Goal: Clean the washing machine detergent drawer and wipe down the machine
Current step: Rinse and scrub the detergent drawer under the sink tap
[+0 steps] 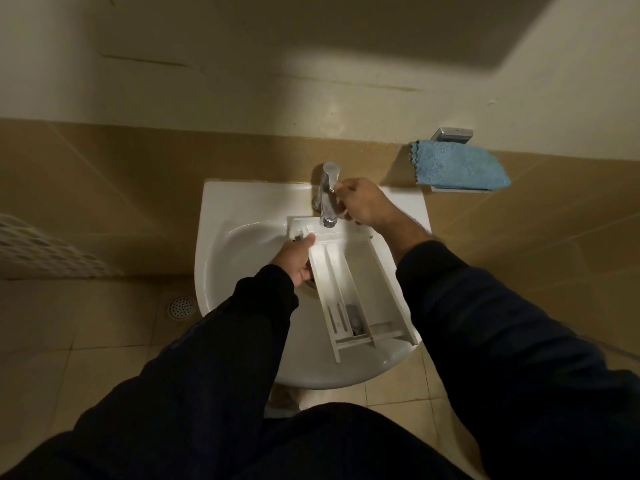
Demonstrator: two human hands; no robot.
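A white detergent drawer (360, 285) lies lengthwise in the white sink (221, 244), its front panel under the spout. My left hand (298, 259) grips the drawer's left wall near the panel. My right hand (363, 202) reaches to the chrome tap (327, 194), its fingers curled round the lever at the top. No water stream is visible from the spout. A blue microfibre cloth (460, 166) lies folded on a small wall shelf to the right of the sink. The washing machine is out of view.
Tan wall tiles run behind the sink, with a painted wall above. A round floor drain (180, 306) sits in the tiled floor at the left. A white perforated basket edge (41, 247) shows at the far left. A chrome bracket (452, 135) is above the cloth.
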